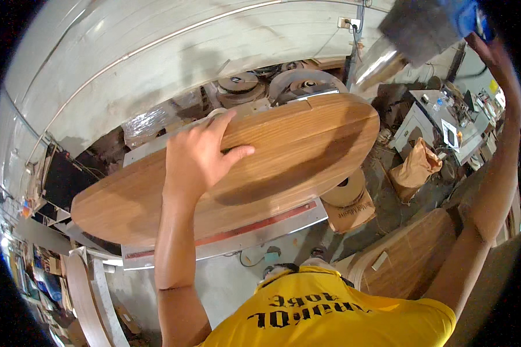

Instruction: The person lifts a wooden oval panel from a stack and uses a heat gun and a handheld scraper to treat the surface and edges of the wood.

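A long wooden panel with rounded ends lies tilted across a pale metal work surface. My left hand rests on its far part, thumb stretched apart and fingers lying toward the far edge. Raised at the upper right, my right hand is wrapped round the blue grip of a heat gun. Its dark body and shiny metal nozzle point down and left, above the panel's right end. Motion smears the tool a little, and part of the right hand is cut off by the picture's dark rim.
Rolls of edge banding stand behind the panel by the wall. A brown paper bag and a cardboard box sit at the right. More curved wooden panels lean at the lower right. A cluttered desk stands farther back.
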The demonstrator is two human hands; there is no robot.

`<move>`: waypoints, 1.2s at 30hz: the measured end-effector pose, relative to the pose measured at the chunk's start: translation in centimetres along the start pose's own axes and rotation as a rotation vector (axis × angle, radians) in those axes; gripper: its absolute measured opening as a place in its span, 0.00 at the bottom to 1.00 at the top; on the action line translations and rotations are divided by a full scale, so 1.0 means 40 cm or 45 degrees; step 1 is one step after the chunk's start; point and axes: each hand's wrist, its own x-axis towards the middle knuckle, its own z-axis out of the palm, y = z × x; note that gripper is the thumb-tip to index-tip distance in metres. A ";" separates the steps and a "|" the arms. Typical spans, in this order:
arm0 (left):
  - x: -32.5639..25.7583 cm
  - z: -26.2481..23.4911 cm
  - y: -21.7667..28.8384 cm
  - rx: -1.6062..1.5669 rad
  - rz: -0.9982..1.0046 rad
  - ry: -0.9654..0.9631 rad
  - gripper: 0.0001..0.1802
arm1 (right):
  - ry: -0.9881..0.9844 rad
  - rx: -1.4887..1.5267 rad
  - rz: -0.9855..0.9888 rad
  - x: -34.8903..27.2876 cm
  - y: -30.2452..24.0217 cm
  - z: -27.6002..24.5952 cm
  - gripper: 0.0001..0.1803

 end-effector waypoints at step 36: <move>0.047 -0.014 -0.069 -0.812 -0.256 -0.147 0.25 | 0.005 0.126 -0.431 -0.487 -0.451 0.082 0.19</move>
